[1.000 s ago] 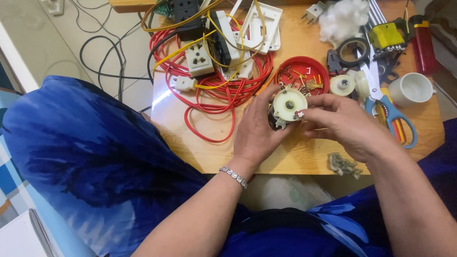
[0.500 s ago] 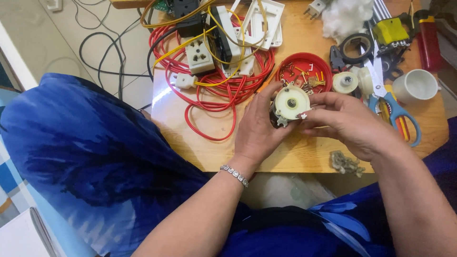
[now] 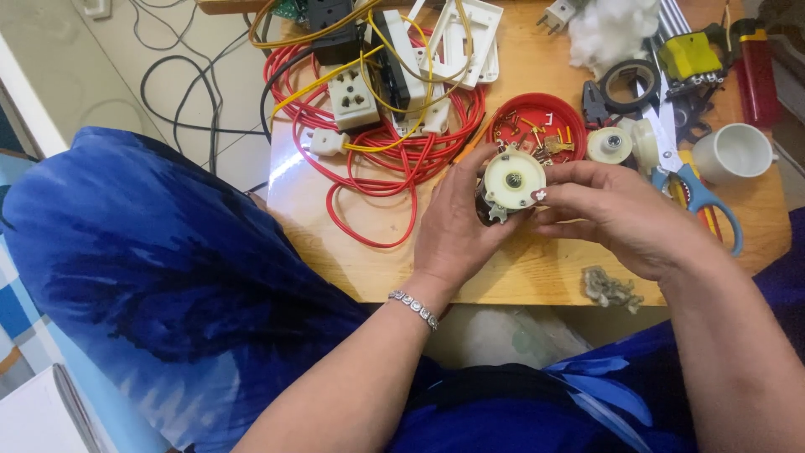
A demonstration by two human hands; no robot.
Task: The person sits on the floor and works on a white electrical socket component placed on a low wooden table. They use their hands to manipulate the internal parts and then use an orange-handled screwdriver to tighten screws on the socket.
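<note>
Both hands meet over the near part of the wooden worktop (image 3: 537, 273), closed together on one small part. The left hand (image 3: 457, 231) cups it from the side and below, a beaded bracelet (image 3: 412, 308) at the wrist; the right hand (image 3: 625, 218) pinches its other edge with the fingertips. The part is a round rotary switch body (image 3: 511, 180): a cream plastic disc faces up, with a darker hole at its centre and small metal tabs poking out around the rim, over a dark lower section mostly hidden by the fingers.

Just behind it sits a red round lid (image 3: 537, 126) holding small screws and brass bits. To its right lie a second cream disc (image 3: 610, 145) and blue-handled scissors (image 3: 700, 197), then a white cup (image 3: 736, 153). To the left, red wire (image 3: 369, 180) coils around white sockets (image 3: 352, 96).
</note>
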